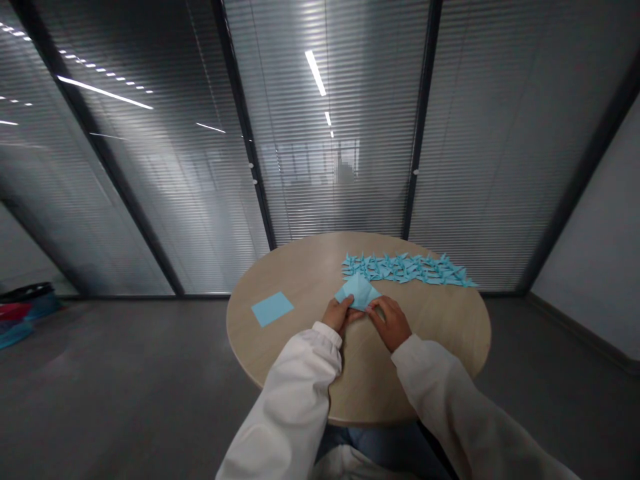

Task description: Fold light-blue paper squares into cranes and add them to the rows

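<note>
A partly folded light-blue paper (358, 291) lies on the round wooden table (300, 267), just in front of me. My left hand (338, 315) pinches its near left edge with closed fingers. My right hand (392, 323) presses and grips its near right edge, fingers curled. Both arms wear white sleeves. Behind the paper, several finished blue folded paper figures (407, 269) lie in rows across the far right of the table.
A flat blue paper square (272, 309) lies on the table's left side. Glass walls with closed blinds (330, 133) stand behind the table. Dark grey floor surrounds it; coloured objects (23, 310) sit on the floor at far left.
</note>
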Action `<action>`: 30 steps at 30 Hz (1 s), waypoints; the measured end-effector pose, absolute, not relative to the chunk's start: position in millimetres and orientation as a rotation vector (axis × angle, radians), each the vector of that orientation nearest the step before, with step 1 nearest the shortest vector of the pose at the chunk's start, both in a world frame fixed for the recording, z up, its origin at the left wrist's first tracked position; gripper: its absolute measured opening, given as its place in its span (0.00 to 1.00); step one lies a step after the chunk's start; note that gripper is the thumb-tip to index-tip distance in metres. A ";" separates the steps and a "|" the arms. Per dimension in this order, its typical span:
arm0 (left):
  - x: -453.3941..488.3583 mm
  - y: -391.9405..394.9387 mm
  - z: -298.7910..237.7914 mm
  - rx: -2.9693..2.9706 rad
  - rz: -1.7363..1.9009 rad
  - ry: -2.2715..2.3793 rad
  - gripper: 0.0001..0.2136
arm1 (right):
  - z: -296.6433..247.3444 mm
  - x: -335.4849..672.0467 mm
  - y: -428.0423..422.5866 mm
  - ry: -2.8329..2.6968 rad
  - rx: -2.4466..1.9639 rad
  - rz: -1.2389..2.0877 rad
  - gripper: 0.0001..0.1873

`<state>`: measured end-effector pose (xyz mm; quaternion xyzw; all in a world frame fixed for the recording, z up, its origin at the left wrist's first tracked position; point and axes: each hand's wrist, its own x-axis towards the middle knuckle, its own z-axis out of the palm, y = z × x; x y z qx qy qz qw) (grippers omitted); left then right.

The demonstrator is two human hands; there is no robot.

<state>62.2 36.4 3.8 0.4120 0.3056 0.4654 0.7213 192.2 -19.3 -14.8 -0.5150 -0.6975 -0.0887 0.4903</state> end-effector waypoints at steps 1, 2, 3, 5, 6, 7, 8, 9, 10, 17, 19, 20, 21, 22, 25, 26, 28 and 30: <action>62.3 36.2 3.5 0.924 1.003 0.664 0.10 | -14.5 193.7 -18.3 -1.647 -1.243 -0.207 0.06; 62.3 35.8 3.6 0.934 0.976 0.654 0.11 | -14.2 195.2 -17.3 -1.598 -1.235 -0.205 0.05; 62.3 35.3 4.0 0.940 0.953 0.649 0.12 | -14.1 196.6 -16.2 -1.552 -1.228 -0.207 0.05; 62.3 33.7 5.7 0.943 0.925 0.650 0.13 | -14.5 199.0 -13.8 -1.481 -1.224 -0.191 0.06; 62.3 32.7 6.9 0.943 0.919 0.653 0.13 | -15.1 200.1 -12.7 -1.462 -1.228 -0.160 0.06; 62.3 31.5 8.3 0.943 0.914 0.656 0.14 | -15.8 201.0 -11.7 -1.451 -1.235 -0.112 0.07; 62.2 30.3 9.7 0.944 0.910 0.656 0.15 | -16.5 201.7 -11.1 -1.446 -1.246 -0.053 0.07; 62.1 29.1 11.1 0.948 0.909 0.656 0.15 | -17.1 202.3 -10.7 -1.444 -1.262 0.012 0.07; 62.0 27.8 12.3 0.960 0.906 0.649 0.16 | -17.5 202.7 -10.8 -1.438 -1.284 0.074 0.08; 61.2 25.2 14.0 1.184 0.891 0.605 0.19 | -18.1 203.8 -12.4 -1.290 -1.339 0.329 0.12; 61.0 26.9 13.2 1.198 0.926 0.623 0.19 | -17.6 203.7 -11.5 -1.253 -1.287 0.403 0.14; 60.9 27.8 12.9 1.188 0.945 0.633 0.20 | -16.9 203.5 -11.0 -1.239 -1.247 0.447 0.17; 60.7 28.6 12.9 1.173 0.963 0.643 0.20 | -16.0 203.2 -10.9 -1.224 -1.201 0.492 0.20; 60.4 29.2 13.0 1.162 0.977 0.654 0.21 | -14.8 202.8 -11.0 -1.209 -1.156 0.537 0.24; 59.0 29.7 14.5 1.170 1.022 0.682 0.21 | -10.9 201.1 -12.6 -1.181 -1.071 0.647 0.33; 58.3 29.5 15.2 1.184 1.035 0.683 0.21 | -9.9 200.6 -13.3 -1.175 -1.062 0.668 0.34; 57.2 29.1 16.7 1.220 1.053 0.675 0.20 | -8.7 199.7 -14.4 -1.171 -1.056 0.699 0.34; 56.4 28.9 17.7 1.251 1.065 0.673 0.19 | -8.5 199.3 -14.6 -1.161 -1.053 0.719 0.33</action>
